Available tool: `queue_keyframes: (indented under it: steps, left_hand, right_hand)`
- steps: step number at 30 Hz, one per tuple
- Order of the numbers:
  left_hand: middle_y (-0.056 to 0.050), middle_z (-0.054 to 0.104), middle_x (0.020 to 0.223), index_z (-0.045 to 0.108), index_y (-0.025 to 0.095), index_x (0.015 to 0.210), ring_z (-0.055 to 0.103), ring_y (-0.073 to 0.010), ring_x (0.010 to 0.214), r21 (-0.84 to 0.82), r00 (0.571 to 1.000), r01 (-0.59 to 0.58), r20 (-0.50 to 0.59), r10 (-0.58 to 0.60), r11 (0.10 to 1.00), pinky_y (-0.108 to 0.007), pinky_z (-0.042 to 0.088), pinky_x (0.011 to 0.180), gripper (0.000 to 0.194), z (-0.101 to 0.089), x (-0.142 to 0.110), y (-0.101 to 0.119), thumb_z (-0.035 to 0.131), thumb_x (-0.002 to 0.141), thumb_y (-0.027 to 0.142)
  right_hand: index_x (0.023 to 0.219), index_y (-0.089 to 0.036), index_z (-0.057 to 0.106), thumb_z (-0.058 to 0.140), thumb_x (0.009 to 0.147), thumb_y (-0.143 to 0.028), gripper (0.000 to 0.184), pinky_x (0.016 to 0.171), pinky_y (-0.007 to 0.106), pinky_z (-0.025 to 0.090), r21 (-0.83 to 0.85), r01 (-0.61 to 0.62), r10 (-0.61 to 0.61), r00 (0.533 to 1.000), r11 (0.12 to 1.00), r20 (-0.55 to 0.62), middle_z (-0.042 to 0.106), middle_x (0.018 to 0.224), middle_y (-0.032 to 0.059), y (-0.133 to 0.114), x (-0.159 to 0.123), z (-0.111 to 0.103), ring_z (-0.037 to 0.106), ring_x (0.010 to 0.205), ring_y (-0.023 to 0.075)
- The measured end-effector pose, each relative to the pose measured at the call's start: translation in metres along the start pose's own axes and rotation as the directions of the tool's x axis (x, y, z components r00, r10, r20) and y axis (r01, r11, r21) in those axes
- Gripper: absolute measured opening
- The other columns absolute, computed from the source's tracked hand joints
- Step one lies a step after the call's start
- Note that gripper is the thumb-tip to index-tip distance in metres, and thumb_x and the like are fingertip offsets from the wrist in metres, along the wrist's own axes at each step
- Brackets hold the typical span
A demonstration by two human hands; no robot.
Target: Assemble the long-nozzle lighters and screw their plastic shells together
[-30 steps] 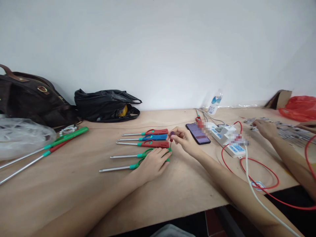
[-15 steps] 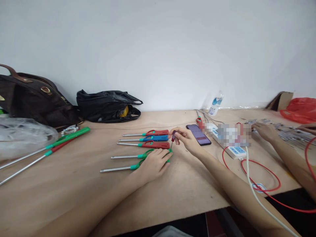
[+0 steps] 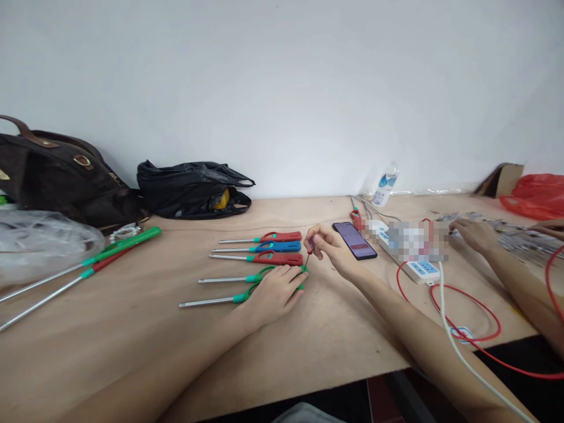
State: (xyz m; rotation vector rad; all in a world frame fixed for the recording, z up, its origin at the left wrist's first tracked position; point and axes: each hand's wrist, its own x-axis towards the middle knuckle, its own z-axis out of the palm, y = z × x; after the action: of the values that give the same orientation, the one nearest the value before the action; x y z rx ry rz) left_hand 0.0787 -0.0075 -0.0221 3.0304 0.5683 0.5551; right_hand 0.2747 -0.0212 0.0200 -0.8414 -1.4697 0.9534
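Observation:
My left hand [image 3: 274, 292] lies flat, fingers down, on the handle of a green gas lighter [image 3: 220, 300] with a long metal nozzle. My right hand [image 3: 331, 245] pinches a small red-handled screwdriver [image 3: 310, 251], its tip pointing down at the green handle's end near my left fingertips. A second green lighter [image 3: 229, 279] lies just behind. Behind that, two red lighters [image 3: 264, 237] [image 3: 259, 257] and a blue lighter [image 3: 259, 248] lie in a row.
A phone [image 3: 354, 239] and a white power strip [image 3: 414, 261] with a red cable [image 3: 467, 305] lie to the right. Another person's hand [image 3: 471, 233] works at the far right. Two black bags [image 3: 194, 188] [image 3: 61, 173], a plastic bag [image 3: 39, 241] and longer lighters [image 3: 88, 261] lie on the left.
My right hand has tilted the screwdriver so its handle top now hides among the fingers. My left hand stays on the green lighter.

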Motion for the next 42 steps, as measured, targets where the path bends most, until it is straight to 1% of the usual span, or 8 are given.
queue_keyframes:
  steps: [8, 12, 16, 22, 28, 31, 37, 42]
  left_hand:
    - [-0.01, 0.06, 0.115, 0.056, 0.016, 0.123, 0.057, -0.0247, 0.102, 0.014, 1.0, -0.007, -0.009, 0.008, 1.0, -0.04, 0.048, 0.088, 0.033, 0.0023, -0.0009, -0.0007, 0.044, 0.094, 0.023]
    - [-0.01, 0.06, 0.116, 0.056, 0.016, 0.124, 0.057, -0.0249, 0.103, 0.016, 1.0, -0.004, 0.001, 0.004, 1.0, -0.041, 0.048, 0.088, 0.033, 0.0029, -0.0008, -0.0012, 0.044, 0.094, 0.023]
    - [-0.01, 0.06, 0.116, 0.056, 0.015, 0.124, 0.056, -0.0251, 0.105, 0.013, 1.0, 0.0, 0.01, 0.0, 1.0, -0.041, 0.048, 0.089, 0.034, 0.0031, -0.0006, -0.0011, 0.044, 0.094, 0.023]
    - [-0.01, 0.06, 0.116, 0.056, 0.016, 0.124, 0.057, -0.0247, 0.102, 0.025, 1.0, -0.009, -0.015, 0.009, 1.0, -0.04, 0.048, 0.087, 0.033, 0.0026, -0.0008, -0.0007, 0.044, 0.094, 0.023]
    - [-0.01, 0.06, 0.115, 0.056, 0.015, 0.124, 0.057, -0.0249, 0.103, 0.014, 1.0, -0.006, -0.005, 0.006, 1.0, -0.04, 0.048, 0.088, 0.033, 0.0022, -0.0011, -0.0006, 0.046, 0.093, 0.022]
    - [-0.01, 0.061, 0.114, 0.056, 0.015, 0.123, 0.057, -0.0248, 0.102, 0.01, 1.0, -0.006, -0.013, 0.006, 1.0, -0.04, 0.048, 0.087, 0.033, 0.0019, -0.0013, -0.0003, 0.046, 0.093, 0.021]
    - [-0.011, 0.06, 0.114, 0.056, 0.014, 0.123, 0.057, -0.0251, 0.101, 0.021, 1.0, -0.017, -0.024, 0.017, 1.0, -0.04, 0.049, 0.085, 0.033, 0.0018, -0.0014, -0.0012, 0.046, 0.092, 0.022]
    - [-0.01, 0.06, 0.115, 0.056, 0.015, 0.123, 0.057, -0.0249, 0.101, 0.027, 1.0, -0.014, -0.021, 0.015, 1.0, -0.039, 0.048, 0.086, 0.033, 0.0017, -0.0018, -0.0013, 0.046, 0.092, 0.022]
  right_hand:
    - [0.085, -0.019, 0.056, 0.056, 0.088, -0.046, 0.027, 0.049, 0.024, 0.036, 0.011, 0.024, -0.024, 1.0, 1.0, -0.015, 0.063, 0.072, 0.0014, 0.0017, -0.0006, -0.0043, 0.046, 0.051, 0.009]
    - [0.085, -0.021, 0.053, 0.067, 0.081, -0.041, 0.025, 0.049, 0.023, 0.034, 0.034, 0.018, -0.017, 1.0, 0.999, -0.017, 0.062, 0.07, -0.0003, 0.0008, -0.0012, -0.0038, 0.052, 0.06, 0.012]
    - [0.084, -0.019, 0.059, 0.06, 0.087, -0.042, 0.023, 0.051, 0.025, 0.036, -0.025, 0.039, -0.039, 0.999, 0.999, 0.007, 0.066, 0.076, 0.004, -0.0006, -0.001, -0.0041, 0.05, 0.06, 0.0122]
    - [0.085, -0.02, 0.055, 0.063, 0.085, -0.04, 0.021, 0.053, 0.025, 0.034, 0.016, 0.043, -0.043, 0.999, 0.999, -0.002, 0.063, 0.067, 0.0006, -0.0021, -0.002, -0.001, 0.053, 0.063, 0.0136]
    - [0.081, -0.018, 0.062, 0.058, 0.088, -0.041, 0.024, 0.048, 0.025, 0.027, -0.059, 0.031, -0.033, 0.999, 0.998, -0.041, 0.062, 0.076, 0.003, -0.0033, -0.0012, -0.0013, 0.04, 0.054, 0.0096]
    - [0.081, -0.019, 0.059, 0.051, 0.092, -0.045, 0.03, 0.047, 0.026, 0.026, -0.017, 0.006, -0.007, 0.999, 1.0, -0.042, 0.062, 0.073, 0.002, -0.001, -0.0008, -0.0005, 0.035, 0.049, 0.0091]
    - [0.086, -0.023, 0.051, 0.064, 0.084, -0.042, 0.024, 0.048, 0.024, 0.026, 0.068, 0.012, -0.01, 1.0, 0.998, -0.023, 0.062, 0.068, -0.0002, 0.0025, -0.0008, 0.0019, 0.048, 0.059, 0.0128]
    - [0.083, -0.019, 0.059, 0.057, 0.088, -0.043, 0.025, 0.048, 0.026, 0.029, 0.052, 0.028, -0.028, 1.0, 0.998, -0.011, 0.065, 0.075, 0.0031, 0.0031, 0.0001, 0.0026, 0.039, 0.05, 0.01]
